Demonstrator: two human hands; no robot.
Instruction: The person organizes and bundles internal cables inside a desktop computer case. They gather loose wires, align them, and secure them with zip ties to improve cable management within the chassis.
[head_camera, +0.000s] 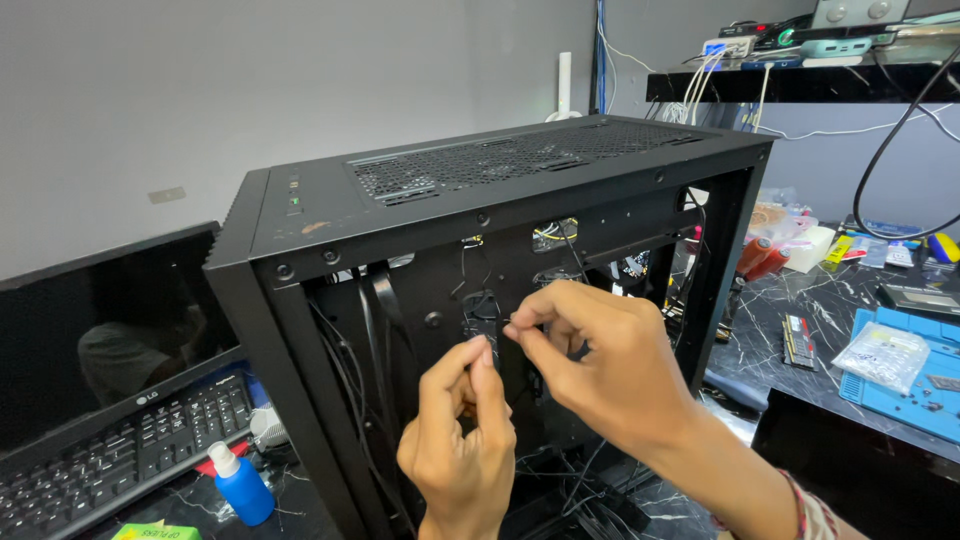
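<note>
Both hands work at the open side of a black computer case (330, 215). Left hand (457, 440) is lowest, in front of the case's lower opening, thumb and forefinger pinched narrow on a thin black cable tie (497, 340). Right hand (590, 365) sits just above it, fingertips (515, 328) pinched on the same tie. Black cables (375, 330) hang inside the case. Left of the case stand a blue bottle (240, 485), a keyboard (110, 460) and a monitor (100, 330)
</note>
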